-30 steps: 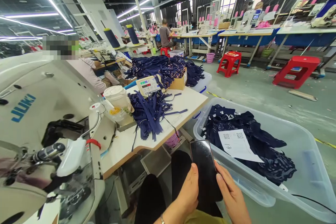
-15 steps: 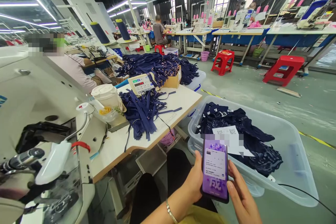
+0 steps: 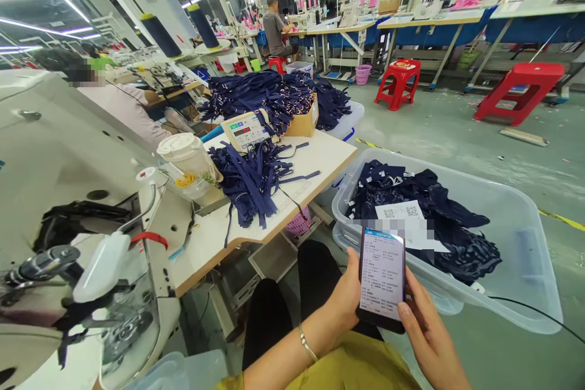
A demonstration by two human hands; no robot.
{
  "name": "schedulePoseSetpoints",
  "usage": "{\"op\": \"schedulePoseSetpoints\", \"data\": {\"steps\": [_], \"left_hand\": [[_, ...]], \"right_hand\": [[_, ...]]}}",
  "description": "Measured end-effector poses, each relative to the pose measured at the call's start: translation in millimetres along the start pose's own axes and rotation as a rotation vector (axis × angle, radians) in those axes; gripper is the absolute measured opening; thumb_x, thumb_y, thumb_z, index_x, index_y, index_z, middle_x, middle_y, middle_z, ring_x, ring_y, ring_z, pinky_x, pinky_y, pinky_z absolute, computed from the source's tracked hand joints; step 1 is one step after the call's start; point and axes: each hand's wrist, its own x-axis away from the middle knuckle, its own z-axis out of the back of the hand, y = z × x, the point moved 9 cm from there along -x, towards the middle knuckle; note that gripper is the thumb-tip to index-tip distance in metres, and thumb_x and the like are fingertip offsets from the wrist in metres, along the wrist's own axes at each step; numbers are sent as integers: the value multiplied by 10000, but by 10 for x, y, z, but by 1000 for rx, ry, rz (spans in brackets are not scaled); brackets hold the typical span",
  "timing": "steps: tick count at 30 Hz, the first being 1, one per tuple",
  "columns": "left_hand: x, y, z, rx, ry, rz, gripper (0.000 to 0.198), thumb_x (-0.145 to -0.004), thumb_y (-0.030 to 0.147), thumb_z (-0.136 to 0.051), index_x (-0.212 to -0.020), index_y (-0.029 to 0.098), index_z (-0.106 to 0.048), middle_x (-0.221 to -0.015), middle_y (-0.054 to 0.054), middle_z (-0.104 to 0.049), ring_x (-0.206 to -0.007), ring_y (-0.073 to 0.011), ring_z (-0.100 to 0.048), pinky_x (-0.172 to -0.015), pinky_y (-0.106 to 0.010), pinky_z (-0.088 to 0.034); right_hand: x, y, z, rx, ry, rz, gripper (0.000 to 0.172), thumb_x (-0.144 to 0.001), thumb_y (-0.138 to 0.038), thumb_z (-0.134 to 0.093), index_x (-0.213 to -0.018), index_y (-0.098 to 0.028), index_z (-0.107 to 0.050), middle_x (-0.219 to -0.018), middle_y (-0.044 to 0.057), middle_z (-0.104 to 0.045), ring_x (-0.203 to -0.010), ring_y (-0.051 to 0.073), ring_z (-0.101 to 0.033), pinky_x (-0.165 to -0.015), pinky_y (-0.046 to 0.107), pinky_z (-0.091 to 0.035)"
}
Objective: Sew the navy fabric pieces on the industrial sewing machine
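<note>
A smartphone (image 3: 382, 274) with a lit white page of text is held upright above my lap. My left hand (image 3: 346, 292) grips its left edge, and my right hand (image 3: 423, 317) is closed along its right edge with the thumb at the lower corner. Behind the phone, a clear plastic bin (image 3: 525, 244) holds dark navy garments (image 3: 439, 201). On the garments lies a white paper sheet (image 3: 400, 212) with printed codes, partly covered by the phone.
On the left stands a sewing machine (image 3: 103, 265). Navy straps (image 3: 251, 183) lie on the worktable (image 3: 297, 195), beside a control panel (image 3: 244, 131) and a lidded container (image 3: 187, 161). Red stools (image 3: 397, 84) and a seated person (image 3: 274, 30) are farther back.
The phone screen has switched from a purple lock screen to a white page of text. The view has shifted, and phone and hands appear slightly higher and farther right.
</note>
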Motion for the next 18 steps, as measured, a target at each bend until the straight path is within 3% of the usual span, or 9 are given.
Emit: {"op": "schedulePoseSetpoints", "data": {"steps": [8, 14, 18], "left_hand": [[-9, -9, -43, 10, -33, 11, 837, -913, 671, -96, -1281, 85, -568, -1207, -155, -640, -1167, -286, -573, -1038, -418, -378], [-57, -122, 75, 4, 56, 23, 756, -939, 636, -167, -1206, 96, -624, -1175, -141, -661, -1138, -266, -597, -1018, -390, -403], [-28, -195, 136, -19, 145, 58, 709, -930, 641, -274, -1158, 83, -649, -1087, -152, -696, -1038, -277, -652, -965, -399, -445]], "right_hand": [[9, 32, 8, -30, -4, -35, 561, -938, -444, -467, -1463, -339, -298, -1515, 31, -323, -1331, 285, -384, -966, 373, -485], [-271, -12, 266, -188, 87, -75, 559, -927, -508, -468, -1428, -292, -346, -1411, 94, -475, -1222, 273, -509, -952, 401, -489], [-448, -132, 352, -301, 111, -145, 567, -909, -551, -478, -1404, -288, -393, -1380, 106, -505, -1234, 279, -499, -999, 441, -446]]}}
